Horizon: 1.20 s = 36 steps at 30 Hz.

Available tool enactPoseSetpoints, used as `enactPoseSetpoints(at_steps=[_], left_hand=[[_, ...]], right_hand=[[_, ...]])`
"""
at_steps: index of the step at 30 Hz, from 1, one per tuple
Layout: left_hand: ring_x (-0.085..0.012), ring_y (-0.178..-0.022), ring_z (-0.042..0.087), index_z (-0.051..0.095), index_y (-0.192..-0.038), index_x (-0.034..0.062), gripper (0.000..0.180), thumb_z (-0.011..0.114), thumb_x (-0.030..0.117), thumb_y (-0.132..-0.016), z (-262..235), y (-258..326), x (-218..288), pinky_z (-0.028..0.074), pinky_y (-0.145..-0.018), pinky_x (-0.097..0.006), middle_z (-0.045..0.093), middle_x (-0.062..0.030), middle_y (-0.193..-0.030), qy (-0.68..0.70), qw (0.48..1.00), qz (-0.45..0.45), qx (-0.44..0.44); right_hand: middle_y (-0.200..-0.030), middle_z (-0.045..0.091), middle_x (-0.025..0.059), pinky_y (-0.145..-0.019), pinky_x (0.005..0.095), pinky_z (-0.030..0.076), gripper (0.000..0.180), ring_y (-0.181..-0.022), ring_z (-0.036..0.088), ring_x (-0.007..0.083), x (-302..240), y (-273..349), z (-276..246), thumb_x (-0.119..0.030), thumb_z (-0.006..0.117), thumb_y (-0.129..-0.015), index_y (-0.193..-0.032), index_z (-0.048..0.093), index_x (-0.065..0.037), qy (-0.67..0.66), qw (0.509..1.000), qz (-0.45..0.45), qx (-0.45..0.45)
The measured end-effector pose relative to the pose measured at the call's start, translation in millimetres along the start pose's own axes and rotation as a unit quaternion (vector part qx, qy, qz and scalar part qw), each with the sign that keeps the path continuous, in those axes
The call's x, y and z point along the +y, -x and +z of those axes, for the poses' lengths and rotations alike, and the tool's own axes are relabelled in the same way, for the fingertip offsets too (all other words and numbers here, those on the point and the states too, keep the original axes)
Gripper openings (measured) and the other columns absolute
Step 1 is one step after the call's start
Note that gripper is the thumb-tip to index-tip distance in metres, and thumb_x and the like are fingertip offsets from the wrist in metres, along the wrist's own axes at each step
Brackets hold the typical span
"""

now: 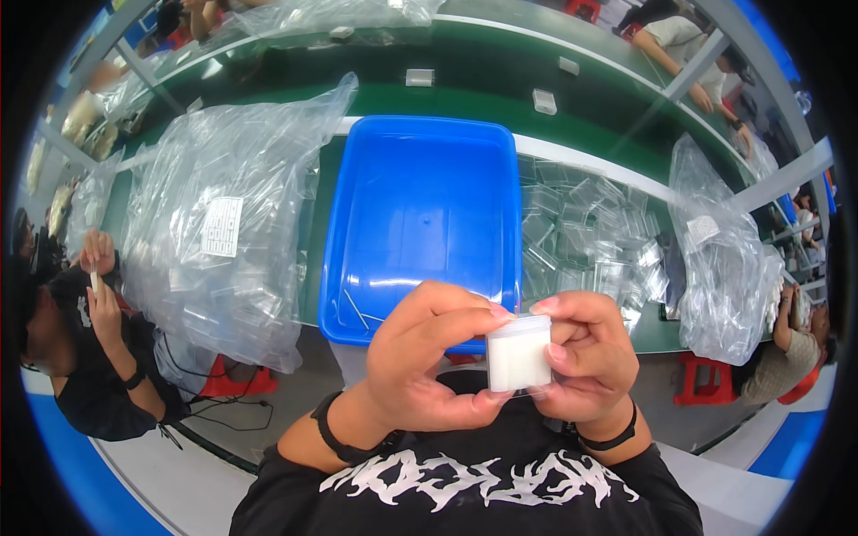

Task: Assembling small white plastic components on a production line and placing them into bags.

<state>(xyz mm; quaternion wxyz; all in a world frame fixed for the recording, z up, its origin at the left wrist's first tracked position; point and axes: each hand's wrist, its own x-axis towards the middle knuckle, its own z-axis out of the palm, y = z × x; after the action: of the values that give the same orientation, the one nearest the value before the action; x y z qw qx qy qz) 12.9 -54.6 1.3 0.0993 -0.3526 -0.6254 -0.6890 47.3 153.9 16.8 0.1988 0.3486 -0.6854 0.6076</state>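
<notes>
Between my two hands is a small clear plastic box (519,357) with something white inside, held up in front of my chest. My left hand (427,357) pinches its left side, thumb at the bottom edge and fingers near the top corner. On the other side my right hand (585,355) grips the right edge with thumb and bent fingers. Just beyond the hands stands a blue plastic tub (420,214) with a few thin clear strips in its near left corner.
Left of the tub bulges a big clear bag (223,241) of plastic pieces. Many loose clear plastic parts (594,237) lie to its right, beside another bag (724,286). Small boxes (544,101) sit on the green belt (483,76) behind. Co-workers sit at both sides.
</notes>
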Motion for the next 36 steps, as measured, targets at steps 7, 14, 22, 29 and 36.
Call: enactPoseSetpoints(at_steps=[7,14,22,29,36], left_hand=[[-0.023,-0.093,0.068,0.066,-0.123,-0.0033,0.059,0.087,0.009,-0.069,5.1,-2.0,-2.8,0.06,-0.072,-0.031,0.067,-0.0151,-0.11,0.034,0.994,-0.095,0.032],[-0.025,-0.108,0.068,0.062,-0.132,-0.0003,0.072,0.094,0.022,-0.07,-17.1,-11.6,6.3,0.059,-0.075,-0.032,0.062,-0.0157,-0.128,-0.15,0.984,-0.076,-0.06],[-0.031,-0.112,0.066,0.058,-0.135,-0.001,0.071,0.092,0.005,-0.073,-13.9,-10.8,-13.3,0.062,-0.077,-0.034,0.059,-0.0246,-0.133,-0.093,0.985,0.076,-0.121],[-0.0313,-0.114,0.065,0.047,-0.147,-0.0005,0.082,0.088,0.002,-0.076,-12.1,-4.5,-15.7,0.061,-0.084,-0.037,0.057,-0.024,-0.131,-0.003,0.993,0.022,-0.115],[-0.0313,-0.109,0.066,0.055,-0.139,-0.0019,0.073,0.087,0.004,-0.074,-11.1,-1.5,-21.8,0.059,-0.09,-0.039,0.062,-0.0231,-0.13,0.015,0.996,-0.018,-0.09]], right_hand=[[-0.144,0.045,0.0312,-0.076,0.0317,0.056,0.045,-0.092,0.069,0.0203,0.6,-2.4,-10.3,0.002,0.086,-0.077,-0.118,0.068,0.001,-0.008,0.996,0.086,-0.009],[-0.115,0.066,0.0172,-0.065,0.0255,0.054,0.03,-0.082,0.065,0.0119,1.7,7.7,-8.0,0.003,0.078,-0.086,-0.115,0.068,0.002,0.004,0.977,0.203,0.061],[-0.091,0.068,0.008,-0.055,0.0188,0.047,0.021,-0.064,0.059,0.0046,-5.7,-0.7,-1.3,-0.001,0.07,-0.096,-0.116,0.063,0.002,-0.162,0.913,0.338,0.163],[-0.093,0.07,0.0077,-0.06,0.0197,0.05,0.016,-0.072,0.065,0.0066,-7.8,-4.2,3.6,-0.002,0.069,-0.097,-0.112,0.065,0.002,-0.204,0.901,0.348,0.158],[-0.085,0.07,0.0038,-0.058,0.0189,0.047,0.011,-0.069,0.063,0.0044,-7.5,-8.8,-0.3,-0.006,0.07,-0.097,-0.104,0.067,0.002,-0.175,0.887,0.407,0.126]])
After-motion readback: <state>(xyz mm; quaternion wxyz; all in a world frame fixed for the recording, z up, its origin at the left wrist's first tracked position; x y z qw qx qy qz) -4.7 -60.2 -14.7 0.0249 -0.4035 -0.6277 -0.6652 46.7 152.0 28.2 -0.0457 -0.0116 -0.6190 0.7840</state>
